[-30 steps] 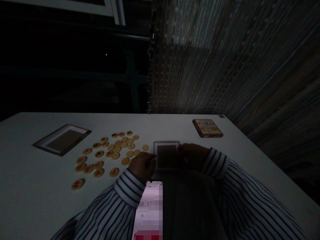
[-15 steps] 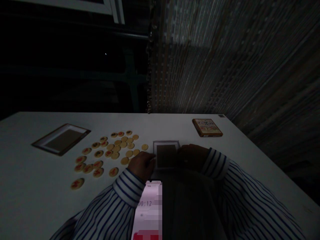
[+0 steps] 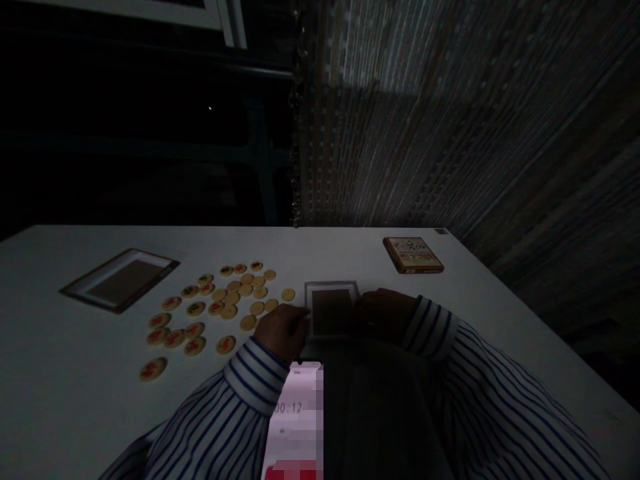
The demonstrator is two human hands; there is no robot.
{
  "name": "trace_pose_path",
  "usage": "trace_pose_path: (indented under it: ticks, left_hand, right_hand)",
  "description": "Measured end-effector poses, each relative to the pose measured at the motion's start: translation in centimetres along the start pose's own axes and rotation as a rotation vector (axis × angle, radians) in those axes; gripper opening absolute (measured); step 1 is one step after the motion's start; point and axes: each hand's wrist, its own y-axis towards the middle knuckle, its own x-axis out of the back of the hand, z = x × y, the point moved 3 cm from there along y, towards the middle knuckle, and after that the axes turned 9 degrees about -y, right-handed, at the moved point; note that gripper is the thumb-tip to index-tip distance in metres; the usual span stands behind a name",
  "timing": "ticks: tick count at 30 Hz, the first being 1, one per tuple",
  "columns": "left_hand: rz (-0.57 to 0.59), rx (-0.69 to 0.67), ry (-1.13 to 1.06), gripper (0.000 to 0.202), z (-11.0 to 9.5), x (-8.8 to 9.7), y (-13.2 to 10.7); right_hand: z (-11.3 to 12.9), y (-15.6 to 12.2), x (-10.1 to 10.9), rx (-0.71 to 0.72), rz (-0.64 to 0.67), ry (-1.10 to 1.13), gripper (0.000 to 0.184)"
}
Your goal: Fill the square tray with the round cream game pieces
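Note:
A small open box tray [image 3: 331, 300] with a pale rim and brown inside sits on the white table [image 3: 60, 373] just in front of me. My left hand [image 3: 281, 330] grips its left edge with curled fingers. My right hand [image 3: 384, 313] is closed on its right edge. Both wrists wear blue-striped white cuffs. Several round yellow game discs [image 3: 220, 308] with red or dark marks lie scattered left of the tray. The scene is very dim.
A second, larger flat tray [image 3: 119, 279] lies at the table's left. A printed orange box lid [image 3: 413, 255] rests at the far right. A lit phone screen [image 3: 295, 420] hangs at my chest. A beaded curtain [image 3: 450, 113] hangs behind the table.

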Motion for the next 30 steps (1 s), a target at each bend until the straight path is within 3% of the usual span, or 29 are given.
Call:
trace_pose_path:
  ticks: [10, 18, 30]
  left_hand:
    - [0.007, 0.003, -0.012, 0.027, -0.08, 0.03, -0.03]
    - [0.017, 0.03, -0.022, 0.027, 0.0, -0.06, 0.02]
    - [-0.017, 0.012, -0.008, 0.025, -0.04, -0.01, 0.0]
  right_hand:
    - [0.3, -0.95, 0.75, -0.039, -0.038, -0.028, 0.026]
    - [0.82, -0.72, 0.93, 0.049, -0.089, 0.004, 0.029]
    - [0.58, -0.43, 0.78, 0.032, -0.052, 0.014, 0.026]
